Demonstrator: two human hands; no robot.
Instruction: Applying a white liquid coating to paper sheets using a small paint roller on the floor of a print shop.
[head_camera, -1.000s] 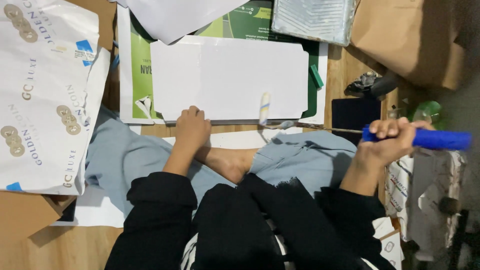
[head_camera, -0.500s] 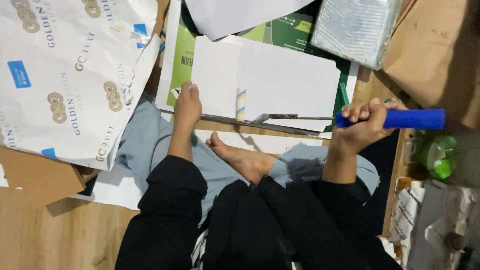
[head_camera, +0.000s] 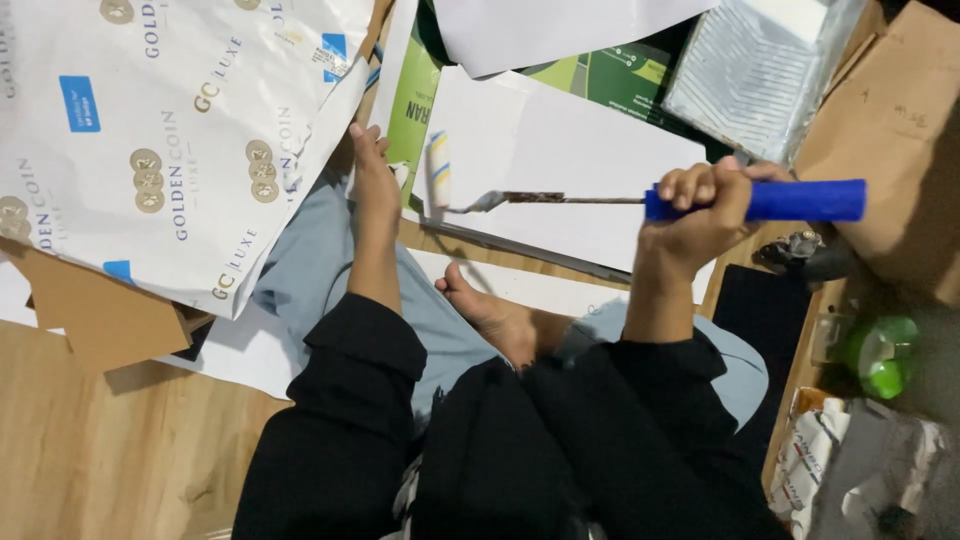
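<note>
Roller (head_camera: 438, 170) swung left, beyond right hand (head_camera: 700, 205).

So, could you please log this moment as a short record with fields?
Right hand: grips the blue handle of a small paint roller, whose roller end rests on a white sheet.
Left hand: flat at the sheet's left edge.
Posture: seated on the floor, bare foot tucked under.
Nearby: ridged paint tray, green bottle, cardboard box.

Single head view, looking steeply down, close above lap and floor
</note>
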